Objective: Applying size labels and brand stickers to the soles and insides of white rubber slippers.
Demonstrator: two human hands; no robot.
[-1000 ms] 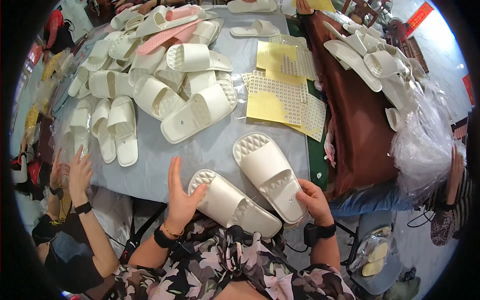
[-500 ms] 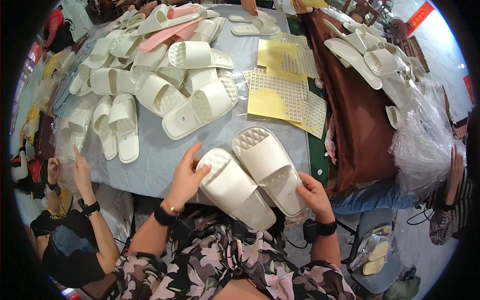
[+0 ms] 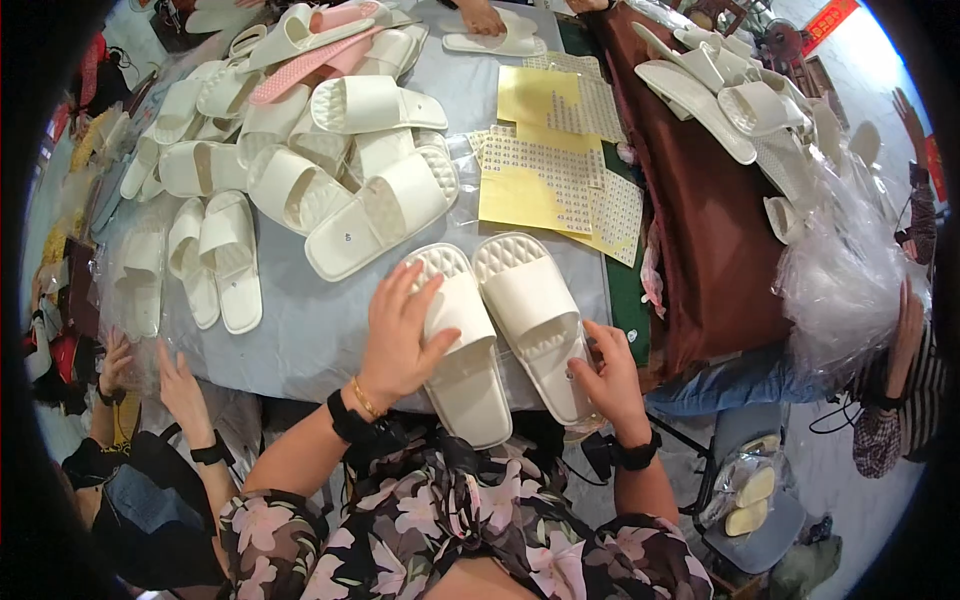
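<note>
Two white slippers [image 3: 500, 320] lie side by side, touching, at the near edge of the grey table [image 3: 300, 340]. My left hand [image 3: 398, 335] rests flat with fingers spread on the left slipper [image 3: 462, 345], gripping nothing. My right hand [image 3: 610, 375] curls around the right slipper [image 3: 530, 310] at its near end. Yellow sticker sheets [image 3: 540, 160] lie just beyond.

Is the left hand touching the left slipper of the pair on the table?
Touching. The head view shows the left hand lying flat on the left slipper, fingers spread over its strap.
</note>
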